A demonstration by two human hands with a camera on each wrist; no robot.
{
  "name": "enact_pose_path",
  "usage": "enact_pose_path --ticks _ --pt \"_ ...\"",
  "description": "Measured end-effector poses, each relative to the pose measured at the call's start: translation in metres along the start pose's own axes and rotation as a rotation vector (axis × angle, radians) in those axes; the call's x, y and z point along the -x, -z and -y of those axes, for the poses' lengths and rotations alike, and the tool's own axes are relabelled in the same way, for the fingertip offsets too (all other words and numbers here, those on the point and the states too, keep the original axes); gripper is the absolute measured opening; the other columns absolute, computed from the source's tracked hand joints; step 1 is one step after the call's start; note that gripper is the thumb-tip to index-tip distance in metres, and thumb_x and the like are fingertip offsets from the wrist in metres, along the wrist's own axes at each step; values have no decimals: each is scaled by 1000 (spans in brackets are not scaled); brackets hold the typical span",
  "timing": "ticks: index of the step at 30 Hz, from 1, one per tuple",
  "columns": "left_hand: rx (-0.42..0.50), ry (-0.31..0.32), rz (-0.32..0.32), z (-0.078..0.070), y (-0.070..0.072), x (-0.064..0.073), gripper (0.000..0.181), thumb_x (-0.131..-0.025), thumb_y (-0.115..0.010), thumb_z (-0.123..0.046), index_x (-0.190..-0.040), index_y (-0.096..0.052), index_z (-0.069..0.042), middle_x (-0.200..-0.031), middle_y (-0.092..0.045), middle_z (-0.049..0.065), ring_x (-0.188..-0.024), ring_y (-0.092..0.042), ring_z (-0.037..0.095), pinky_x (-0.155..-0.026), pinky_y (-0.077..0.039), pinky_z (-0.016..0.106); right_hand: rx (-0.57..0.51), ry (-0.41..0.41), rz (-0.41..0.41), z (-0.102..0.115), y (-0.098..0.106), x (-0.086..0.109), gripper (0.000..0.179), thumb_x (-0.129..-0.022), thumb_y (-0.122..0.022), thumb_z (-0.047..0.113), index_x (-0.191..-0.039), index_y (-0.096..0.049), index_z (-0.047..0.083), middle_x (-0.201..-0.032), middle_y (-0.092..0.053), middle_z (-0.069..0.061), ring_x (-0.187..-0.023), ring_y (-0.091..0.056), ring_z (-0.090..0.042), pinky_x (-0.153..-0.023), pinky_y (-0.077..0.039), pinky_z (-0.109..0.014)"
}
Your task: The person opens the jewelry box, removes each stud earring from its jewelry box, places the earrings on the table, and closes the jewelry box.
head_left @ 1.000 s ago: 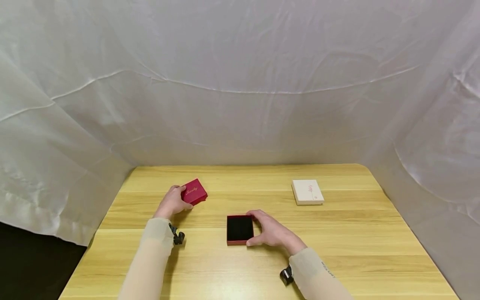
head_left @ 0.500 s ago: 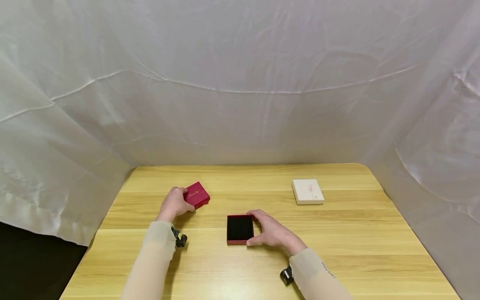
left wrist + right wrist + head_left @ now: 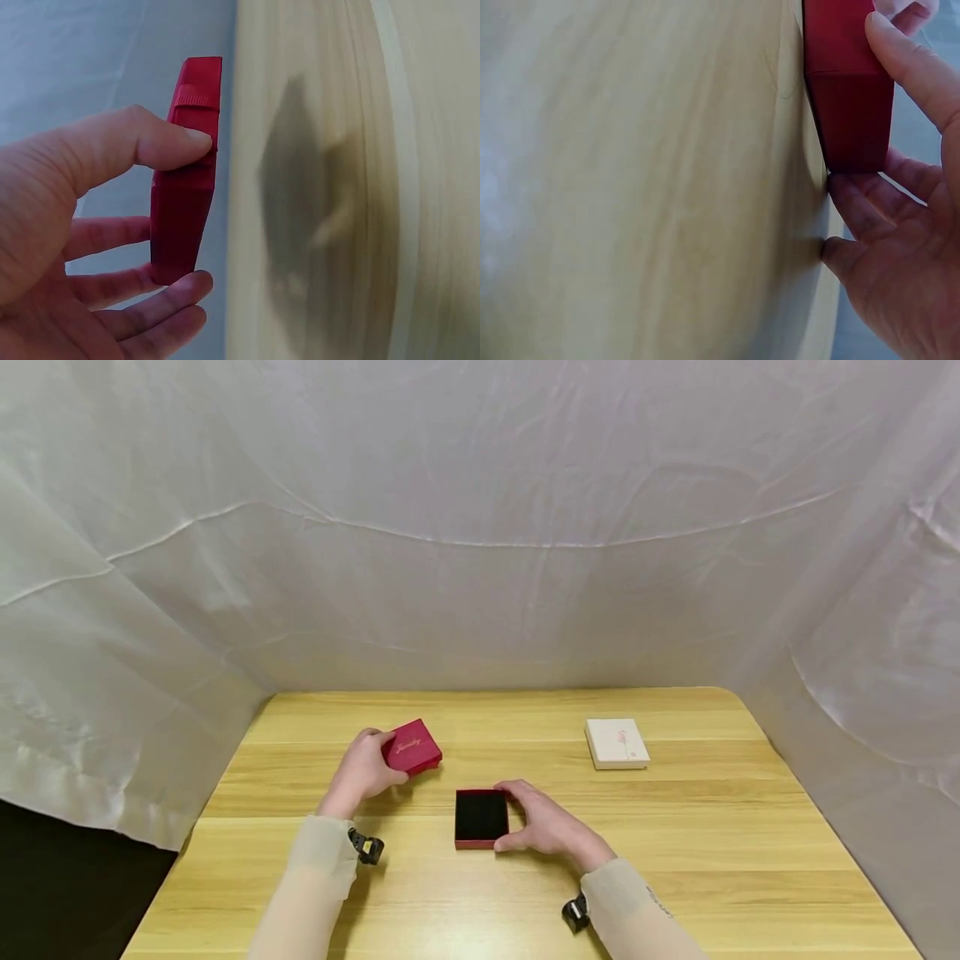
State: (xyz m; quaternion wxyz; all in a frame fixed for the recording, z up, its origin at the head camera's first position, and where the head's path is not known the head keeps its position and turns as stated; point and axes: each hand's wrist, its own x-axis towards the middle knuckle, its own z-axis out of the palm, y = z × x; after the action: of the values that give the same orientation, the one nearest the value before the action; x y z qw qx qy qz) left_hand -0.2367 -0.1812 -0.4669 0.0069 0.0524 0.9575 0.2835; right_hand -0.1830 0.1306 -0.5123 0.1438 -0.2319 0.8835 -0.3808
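My left hand (image 3: pixel 363 770) pinches a red jewelry box lid (image 3: pixel 415 748) with gold lettering on top. In the left wrist view, the thumb presses one edge of the lid (image 3: pixel 181 217) and fingers support the opposite side. A separate shadow shows it is raised off the table. To the lower right sits the matching red box base (image 3: pixel 475 845), with a black lining (image 3: pixel 481 814) facing up. My right hand (image 3: pixel 547 823) grips the base at its right side, thumb at the near corner and fingers at the far one. In the right wrist view the base (image 3: pixel 849 120) stands on the tabletop.
A white square box (image 3: pixel 617 743) with a small pink print lies toward the back right of the wooden table (image 3: pixel 720 860). Pale cloth (image 3: pixel 480 610) hangs behind and along both sides of the table.
My left hand has carried the red lid to the right, a little closer to the base. The right hand and the box base stay where they were.
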Motion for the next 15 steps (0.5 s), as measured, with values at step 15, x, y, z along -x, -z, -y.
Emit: enact_pose_path --ticks 15 --pt "88 -120 0 -37 -6 26 81 -66 -89 -17 -137 -54 1 -137 -49 16 -113 -54 33 -94 -46 52 -62 -28 -36 3 4 0 92 -74 -84 44 -148 -39 10 -142 -47 -13 -128 -46 -29 -109 -33 -49"
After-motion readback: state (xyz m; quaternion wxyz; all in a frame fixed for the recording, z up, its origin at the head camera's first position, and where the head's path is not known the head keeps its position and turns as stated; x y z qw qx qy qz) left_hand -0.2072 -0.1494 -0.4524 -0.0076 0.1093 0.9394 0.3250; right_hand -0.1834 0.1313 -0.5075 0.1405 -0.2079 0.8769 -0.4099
